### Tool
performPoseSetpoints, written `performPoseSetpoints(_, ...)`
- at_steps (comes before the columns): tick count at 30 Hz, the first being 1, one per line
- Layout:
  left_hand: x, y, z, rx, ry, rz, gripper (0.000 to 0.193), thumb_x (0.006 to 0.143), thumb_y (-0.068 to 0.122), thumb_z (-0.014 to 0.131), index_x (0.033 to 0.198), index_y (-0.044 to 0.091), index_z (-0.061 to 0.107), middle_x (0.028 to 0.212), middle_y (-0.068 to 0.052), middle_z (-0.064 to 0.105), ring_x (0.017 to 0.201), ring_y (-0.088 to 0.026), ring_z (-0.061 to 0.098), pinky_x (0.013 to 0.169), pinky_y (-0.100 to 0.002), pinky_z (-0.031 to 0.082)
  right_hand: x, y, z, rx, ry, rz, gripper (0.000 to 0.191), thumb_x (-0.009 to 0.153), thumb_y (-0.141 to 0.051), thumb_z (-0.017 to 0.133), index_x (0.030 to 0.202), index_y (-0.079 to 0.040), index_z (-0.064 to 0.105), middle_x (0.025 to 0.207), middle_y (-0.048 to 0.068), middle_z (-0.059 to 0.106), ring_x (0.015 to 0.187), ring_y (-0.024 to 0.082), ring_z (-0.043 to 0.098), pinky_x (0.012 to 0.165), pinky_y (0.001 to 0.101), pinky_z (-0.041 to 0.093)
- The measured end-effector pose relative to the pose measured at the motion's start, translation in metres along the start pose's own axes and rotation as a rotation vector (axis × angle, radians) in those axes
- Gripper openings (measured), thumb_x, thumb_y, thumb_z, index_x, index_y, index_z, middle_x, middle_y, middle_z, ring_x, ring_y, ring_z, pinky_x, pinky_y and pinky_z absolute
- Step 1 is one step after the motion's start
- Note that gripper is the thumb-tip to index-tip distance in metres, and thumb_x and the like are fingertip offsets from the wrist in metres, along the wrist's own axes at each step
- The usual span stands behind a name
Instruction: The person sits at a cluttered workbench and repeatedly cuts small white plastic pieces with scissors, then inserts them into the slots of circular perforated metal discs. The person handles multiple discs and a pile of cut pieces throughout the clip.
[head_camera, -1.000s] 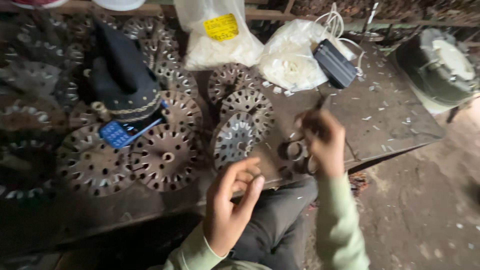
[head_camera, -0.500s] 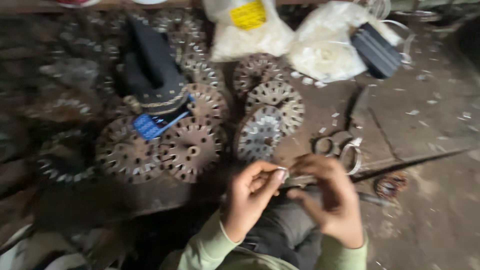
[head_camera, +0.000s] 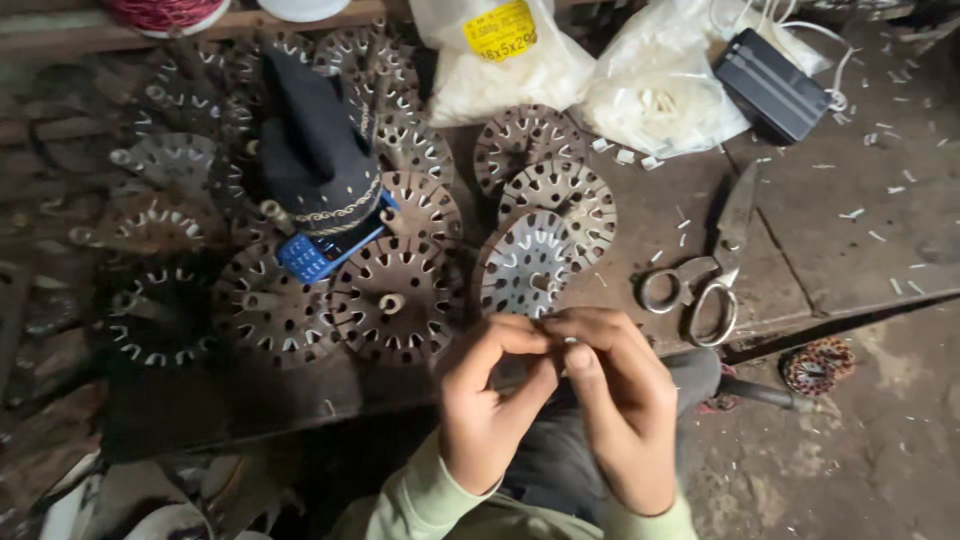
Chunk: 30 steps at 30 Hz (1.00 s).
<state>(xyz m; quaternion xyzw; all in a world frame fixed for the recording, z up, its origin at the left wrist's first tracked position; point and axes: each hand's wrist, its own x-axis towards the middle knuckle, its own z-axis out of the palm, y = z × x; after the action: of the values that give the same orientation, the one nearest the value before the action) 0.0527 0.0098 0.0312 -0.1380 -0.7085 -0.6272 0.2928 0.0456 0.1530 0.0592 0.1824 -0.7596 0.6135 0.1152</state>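
- Scissors (head_camera: 700, 285) are laid on the tabletop (head_camera: 820, 240).
- Slotted discs (head_camera: 400, 300) are spread out.
- A dark cap (head_camera: 315, 160) is set beside a blue phone (head_camera: 310, 255).
- White bags (head_camera: 655, 90) are placed behind.

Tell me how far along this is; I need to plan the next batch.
Done: hard to say; many slotted metal discs lie spread on the bench. In hand: left hand and right hand pinch something small, unclear what. Scissors lie beside two white bags. What is left cannot be told.

Two white plastic bags lie side by side along the worktop's far edge: a left bag (head_camera: 500, 70) bearing a yellow rectangular label (head_camera: 500, 30), and an unlabelled right bag (head_camera: 655, 95).
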Motion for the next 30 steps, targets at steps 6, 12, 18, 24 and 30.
performPoseSetpoints(6,-0.002,0.001,-0.003,-0.456,-0.03,-0.335,0.017,0.093,-0.008,0.073,0.104,-0.001,0.061,0.113,-0.009,0.067,0.097,-0.011,0.067,0.086,-0.024,0.055,0.019,-0.029,-0.009,0.483,0.022,-0.209,0.046,0.105,-0.026,0.071,0.137,0.003,0.056,0.137,0.019,0.06,0.127,0.03,0.059,0.11,0.0418,0.051)
performPoseSetpoints(12,-0.012,-0.004,-0.013,-0.497,-0.039,-0.388,0.02,0.093,-0.011,0.07,0.105,-0.001,0.059,0.11,-0.008,0.066,0.097,-0.011,0.069,0.085,-0.025,0.057,0.063,-0.074,-0.026,0.684,-0.072,-0.613,0.044,0.104,-0.024,0.073,0.134,0.003,0.057,0.133,0.019,0.061,0.123,0.03,0.059,0.107,0.0421,0.051)
performPoseSetpoints(18,-0.013,-0.011,-0.024,-0.496,0.006,-0.335,0.022,0.094,-0.013,0.07,0.108,-0.001,0.059,0.108,-0.007,0.066,0.091,-0.011,0.069,0.078,-0.024,0.055,0.085,-0.098,-0.013,0.684,-0.142,-0.72,0.041,0.103,-0.021,0.074,0.132,0.003,0.058,0.129,0.019,0.061,0.119,0.031,0.06,0.103,0.0424,0.051)
performPoseSetpoints(24,-0.022,-0.02,-0.026,-0.506,0.064,-0.388,0.025,0.091,-0.011,0.071,0.109,0.001,0.059,0.107,-0.006,0.066,0.092,-0.01,0.068,0.079,-0.023,0.055,0.096,-0.109,0.003,0.617,-0.207,-0.719,0.039,0.102,-0.018,0.075,0.129,0.004,0.058,0.126,0.019,0.062,0.116,0.031,0.06,0.099,0.0428,0.051)
performPoseSetpoints(30,-0.012,-0.006,-0.032,-0.474,0.008,-0.308,0.024,0.094,-0.011,0.072,0.108,0.003,0.058,0.113,-0.006,0.064,0.097,-0.009,0.065,0.087,-0.024,0.055,0.1,-0.129,0.031,0.584,-0.23,-0.752,0.037,0.101,-0.016,0.076,0.127,0.004,0.059,0.122,0.019,0.062,0.112,0.032,0.061,0.095,0.0431,0.05)
